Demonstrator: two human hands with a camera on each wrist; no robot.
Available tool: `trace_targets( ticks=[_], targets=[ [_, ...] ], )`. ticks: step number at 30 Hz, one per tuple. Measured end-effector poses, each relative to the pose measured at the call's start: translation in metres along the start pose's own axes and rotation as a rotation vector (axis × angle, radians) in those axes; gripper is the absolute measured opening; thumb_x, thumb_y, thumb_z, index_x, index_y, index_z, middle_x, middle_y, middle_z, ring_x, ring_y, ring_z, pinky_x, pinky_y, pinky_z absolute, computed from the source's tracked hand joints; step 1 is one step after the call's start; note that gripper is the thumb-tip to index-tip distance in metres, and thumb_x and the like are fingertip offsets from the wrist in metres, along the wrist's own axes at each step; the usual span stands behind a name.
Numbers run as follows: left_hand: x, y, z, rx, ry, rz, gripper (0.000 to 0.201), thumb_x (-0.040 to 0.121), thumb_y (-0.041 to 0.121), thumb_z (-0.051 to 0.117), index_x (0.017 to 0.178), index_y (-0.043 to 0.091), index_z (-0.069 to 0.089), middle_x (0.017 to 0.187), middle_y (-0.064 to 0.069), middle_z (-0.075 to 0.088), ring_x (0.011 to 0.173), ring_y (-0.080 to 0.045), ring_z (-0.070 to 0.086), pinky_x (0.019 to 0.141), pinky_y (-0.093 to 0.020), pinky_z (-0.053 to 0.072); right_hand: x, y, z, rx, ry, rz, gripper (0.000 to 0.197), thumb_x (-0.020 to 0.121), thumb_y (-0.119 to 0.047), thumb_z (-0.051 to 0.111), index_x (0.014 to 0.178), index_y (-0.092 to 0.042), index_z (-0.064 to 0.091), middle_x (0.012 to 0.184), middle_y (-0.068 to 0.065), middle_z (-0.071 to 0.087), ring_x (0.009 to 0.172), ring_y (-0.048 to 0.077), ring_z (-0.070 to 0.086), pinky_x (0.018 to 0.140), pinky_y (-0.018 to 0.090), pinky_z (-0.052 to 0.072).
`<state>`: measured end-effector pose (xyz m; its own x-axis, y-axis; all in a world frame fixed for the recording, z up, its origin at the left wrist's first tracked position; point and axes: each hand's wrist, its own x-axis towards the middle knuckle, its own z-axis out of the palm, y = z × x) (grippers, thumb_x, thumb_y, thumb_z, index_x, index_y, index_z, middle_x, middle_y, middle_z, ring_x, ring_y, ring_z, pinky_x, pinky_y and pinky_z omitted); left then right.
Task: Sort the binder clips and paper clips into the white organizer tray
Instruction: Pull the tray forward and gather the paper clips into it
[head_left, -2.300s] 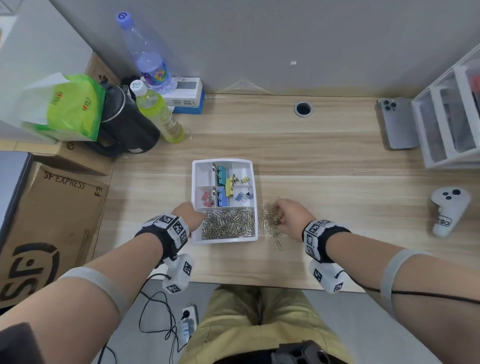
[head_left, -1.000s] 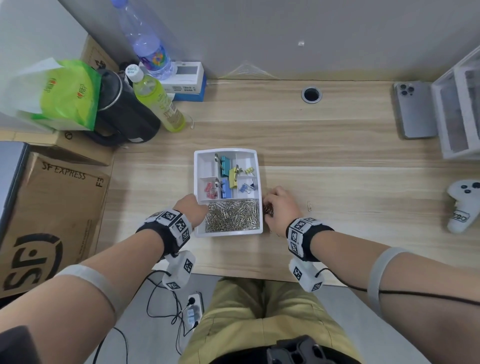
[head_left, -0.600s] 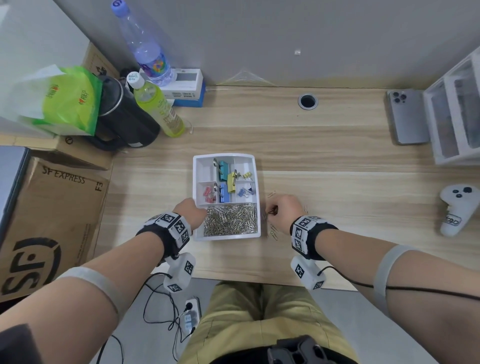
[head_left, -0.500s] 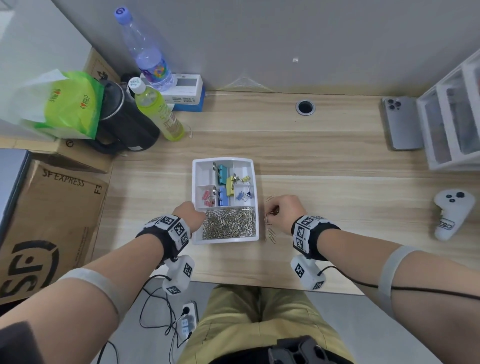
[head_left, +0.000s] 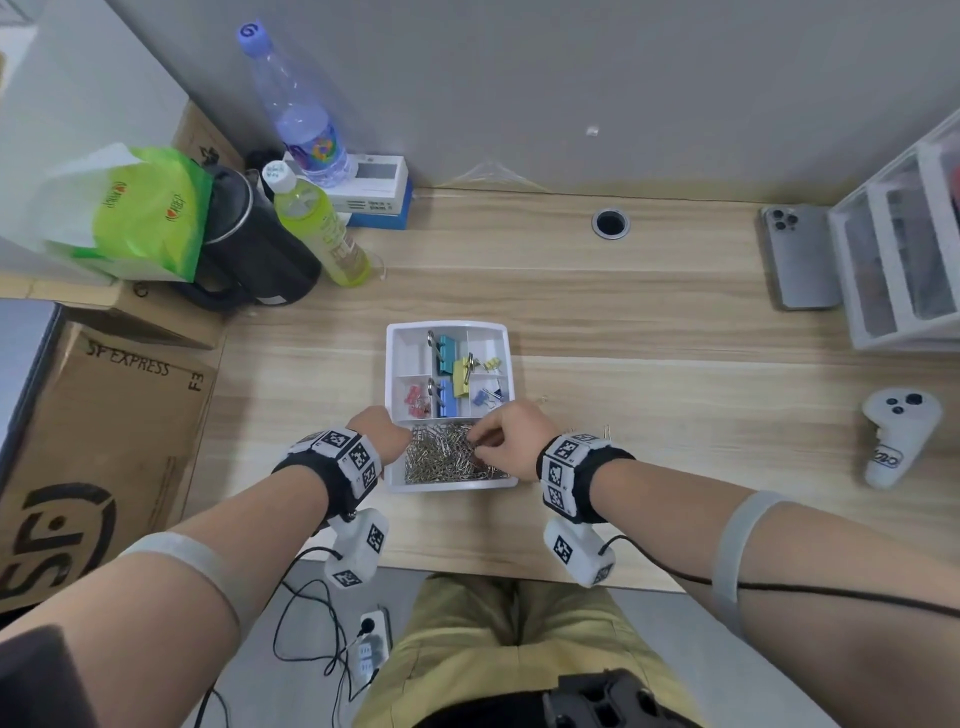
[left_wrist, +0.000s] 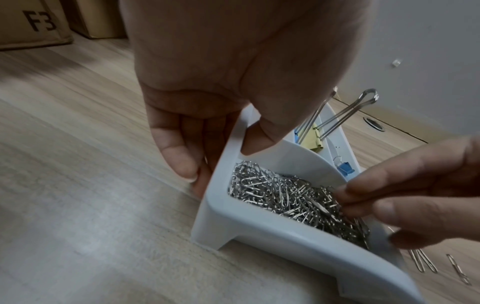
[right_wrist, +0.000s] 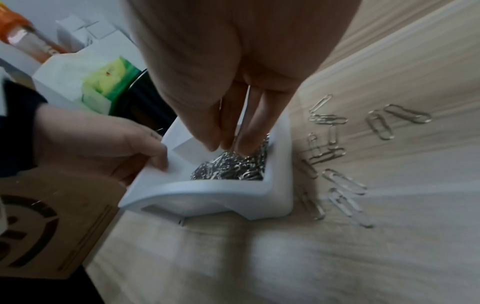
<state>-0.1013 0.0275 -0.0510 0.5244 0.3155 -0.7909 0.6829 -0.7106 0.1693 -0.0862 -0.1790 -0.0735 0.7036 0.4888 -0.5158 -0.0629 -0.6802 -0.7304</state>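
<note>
the white organizer tray (head_left: 445, 486) sat on the wooden bench (head_left: 649, 322), and everything here is placed from it. the left hand (head_left: 382, 432) gripped its left wall, thumb hooked inside the rim and fingers (left_wrist: 179, 156) curled against the outside. the right hand (head_left: 511, 436) reached over its near, long compartment, fingertips (right_wrist: 228, 139) bunched together and dipped into the heap of paper clips (head_left: 441, 457) there; whether they pinched any clips could not be told. in the tray's far compartments stood the binder clips (head_left: 460, 376), teal, yellow, blue and pink. a few loose paper clips (right_wrist: 337, 156) lay on the bench just beside the tray's right wall. well to the tray's right lay a white controller (head_left: 896, 436).
</note>
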Motion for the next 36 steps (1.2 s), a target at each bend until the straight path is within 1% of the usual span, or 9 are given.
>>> trace_targets(
  ticks=[5, 7, 11, 14, 19, 26, 29, 34, 36],
  targets=[
    [0.001, 0.001, -0.001, -0.001, -0.001, -0.006, 0.011, 0.089, 0.008, 0.048, 0.079, 0.005, 0.043, 0.061, -0.006, 0.04, 0.052, -0.022, 0.043, 0.048, -0.025, 0.036, -0.008, 0.016, -0.033, -0.008, 0.154, 0.03, 0.021, 0.087, -0.017, 0.064, 0.103, -0.027, 0.071, 0.096, -0.009, 0.07, 0.077, 0.006, 0.066, 0.072, 0.023, 0.056],
    [0.001, 0.001, -0.002, 0.002, -0.009, -0.009, 0.011, 0.089, 0.007, 0.047, 0.079, 0.005, 0.042, 0.06, -0.005, 0.039, 0.049, -0.021, 0.042, 0.046, -0.024, 0.033, -0.009, 0.033, -0.052, -0.074, 0.206, 0.07, 0.017, 0.083, -0.019, 0.064, 0.098, -0.025, 0.07, 0.09, -0.01, 0.068, 0.077, 0.007, 0.064, 0.074, 0.025, 0.055],
    [0.003, 0.001, -0.003, -0.008, -0.013, -0.008, 0.007, 0.088, 0.006, 0.047, 0.083, 0.007, 0.042, 0.058, -0.006, 0.039, 0.045, -0.022, 0.042, 0.043, -0.023, 0.032, -0.016, 0.074, -0.084, -0.291, 0.171, 0.261, 0.031, 0.076, -0.012, 0.063, 0.105, -0.021, 0.065, 0.1, -0.002, 0.066, 0.087, 0.016, 0.062, 0.083, 0.031, 0.054],
    [0.006, 0.0, 0.0, -0.008, 0.018, 0.0, 0.014, 0.087, 0.008, 0.049, 0.076, 0.006, 0.041, 0.059, -0.005, 0.04, 0.048, -0.022, 0.043, 0.047, -0.024, 0.035, -0.024, 0.092, -0.093, -0.379, 0.114, 0.34, 0.033, 0.072, -0.015, 0.062, 0.104, -0.024, 0.061, 0.096, -0.002, 0.065, 0.086, 0.021, 0.062, 0.079, 0.033, 0.054],
    [0.006, -0.001, 0.004, 0.025, 0.079, 0.009, 0.011, 0.087, 0.013, 0.053, 0.08, 0.007, 0.047, 0.07, -0.007, 0.048, 0.063, -0.024, 0.052, 0.051, -0.025, 0.039, -0.025, 0.094, -0.072, -0.274, 0.06, 0.252, 0.028, 0.072, -0.011, 0.063, 0.097, -0.023, 0.059, 0.085, -0.002, 0.067, 0.08, 0.02, 0.065, 0.077, 0.031, 0.055],
    [0.007, 0.001, 0.001, 0.008, 0.038, 0.002, 0.014, 0.086, 0.01, 0.05, 0.074, 0.007, 0.042, 0.063, -0.006, 0.04, 0.052, -0.022, 0.044, 0.046, -0.024, 0.034, -0.015, 0.072, -0.039, -0.014, 0.032, 0.102, 0.027, 0.07, -0.008, 0.07, 0.093, -0.02, 0.062, 0.083, 0.0, 0.067, 0.071, 0.016, 0.065, 0.075, 0.03, 0.057],
    [0.006, 0.002, 0.0, 0.016, 0.035, 0.003, 0.012, 0.085, 0.009, 0.049, 0.075, 0.007, 0.044, 0.064, -0.006, 0.041, 0.053, -0.022, 0.045, 0.047, -0.024, 0.034, -0.011, 0.069, -0.04, -0.2, 0.026, 0.052, 0.043, 0.065, -0.022, 0.078, 0.102, -0.022, 0.056, 0.098, -0.004, 0.056, 0.086, 0.019, 0.058, 0.079, 0.034, 0.053],
    [0.007, 0.001, 0.002, 0.008, 0.047, -0.005, 0.007, 0.085, 0.008, 0.048, 0.08, 0.004, 0.047, 0.066, -0.007, 0.044, 0.054, -0.022, 0.047, 0.049, -0.024, 0.036, -0.01, 0.064, -0.038, -0.49, 0.076, 0.005, 0.111, 0.038, -0.05, 0.083, 0.136, -0.023, 0.037, 0.13, -0.001, 0.034, 0.116, 0.019, 0.037, 0.093, 0.034, 0.048],
    [0.008, 0.0, 0.003, -0.005, 0.047, -0.007, 0.007, 0.086, 0.01, 0.048, 0.087, 0.003, 0.049, 0.068, -0.007, 0.045, 0.056, -0.022, 0.047, 0.05, -0.024, 0.036, -0.008, 0.063, -0.028, -0.553, 0.04, -0.025, 0.122, 0.037, -0.054, 0.086, 0.142, -0.019, 0.034, 0.136, 0.001, 0.033, 0.122, 0.021, 0.034, 0.103, 0.034, 0.043]
  ],
)
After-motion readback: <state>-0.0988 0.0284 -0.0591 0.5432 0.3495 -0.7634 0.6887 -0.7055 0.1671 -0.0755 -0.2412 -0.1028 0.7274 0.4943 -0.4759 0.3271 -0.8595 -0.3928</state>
